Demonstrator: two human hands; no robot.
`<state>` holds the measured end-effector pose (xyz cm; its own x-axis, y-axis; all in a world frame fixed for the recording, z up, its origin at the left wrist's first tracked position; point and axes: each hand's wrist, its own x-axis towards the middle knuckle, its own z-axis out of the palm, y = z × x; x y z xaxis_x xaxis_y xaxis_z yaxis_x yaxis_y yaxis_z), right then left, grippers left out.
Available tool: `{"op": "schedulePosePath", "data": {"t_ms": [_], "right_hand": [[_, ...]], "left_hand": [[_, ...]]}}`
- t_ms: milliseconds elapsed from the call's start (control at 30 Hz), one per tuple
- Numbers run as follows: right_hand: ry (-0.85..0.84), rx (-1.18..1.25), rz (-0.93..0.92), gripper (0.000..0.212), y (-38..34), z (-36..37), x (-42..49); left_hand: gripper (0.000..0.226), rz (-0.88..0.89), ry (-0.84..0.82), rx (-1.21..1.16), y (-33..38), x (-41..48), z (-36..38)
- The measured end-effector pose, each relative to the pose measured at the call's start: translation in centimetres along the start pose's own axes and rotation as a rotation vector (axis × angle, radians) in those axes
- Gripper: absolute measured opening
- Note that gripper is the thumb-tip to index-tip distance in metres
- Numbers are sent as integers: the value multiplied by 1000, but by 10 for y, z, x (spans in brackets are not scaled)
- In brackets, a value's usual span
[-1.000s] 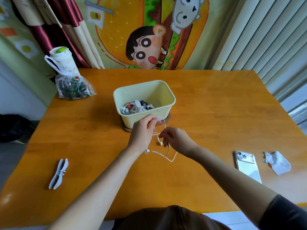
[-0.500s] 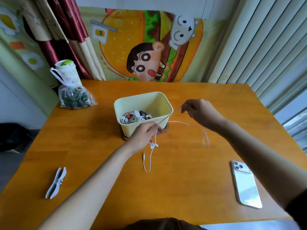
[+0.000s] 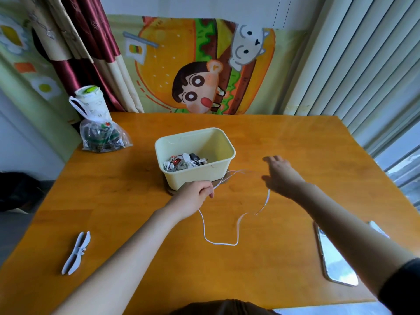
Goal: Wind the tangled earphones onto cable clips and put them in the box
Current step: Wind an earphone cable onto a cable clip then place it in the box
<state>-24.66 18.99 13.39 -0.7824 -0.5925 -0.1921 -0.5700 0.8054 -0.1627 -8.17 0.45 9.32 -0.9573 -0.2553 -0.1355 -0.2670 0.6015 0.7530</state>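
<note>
Earphone cable point(image 3: 221, 243) is pinched in the left hand point(image 3: 193, 196), likely to draw tangles out; grip of the blurred right hand point(image 3: 280, 176) cannot be told.

Worktop point(image 3: 295, 137) is wood, orange varnish, smooth with a soft sheen. In the middle, the box point(image 3: 195, 176) is pale yellow plastic, smooth and matt. The earphone cable point(image 3: 221, 243) is thin white plastic, faintly shiny. Near left, the cable clip point(image 3: 76, 253) looks like matt pale plastic. Near right, a phone point(image 3: 334, 264), glossy and mirror-bright. Far left, a clear crinkly plastic bag point(image 3: 102, 137) and a satin-shiny maroon curtain point(image 3: 77, 71)
</note>
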Motion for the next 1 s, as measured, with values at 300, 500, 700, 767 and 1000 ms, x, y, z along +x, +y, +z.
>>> {"op": "schedulePosePath", "data": {"t_ms": [300,500,700,767,1000], "right_hand": [[-144,447,-409,16,-79,25,-36],[-112,348,-324,27,-72,32,-31],[-34,291,-186,28,-60,32,-24],[-31,279,-146,29,-59,36,-22],[-60,358,-79,29,-60,55,-19]], "left_hand": [[28,79,31,-188,15,-5,6],[19,-131,-141,-397,-16,-13,12],[13,-170,-170,-360,-43,-27,30],[19,-174,-129,-347,-46,-29,34],[13,-257,-121,75,-86,-37,50]]}}
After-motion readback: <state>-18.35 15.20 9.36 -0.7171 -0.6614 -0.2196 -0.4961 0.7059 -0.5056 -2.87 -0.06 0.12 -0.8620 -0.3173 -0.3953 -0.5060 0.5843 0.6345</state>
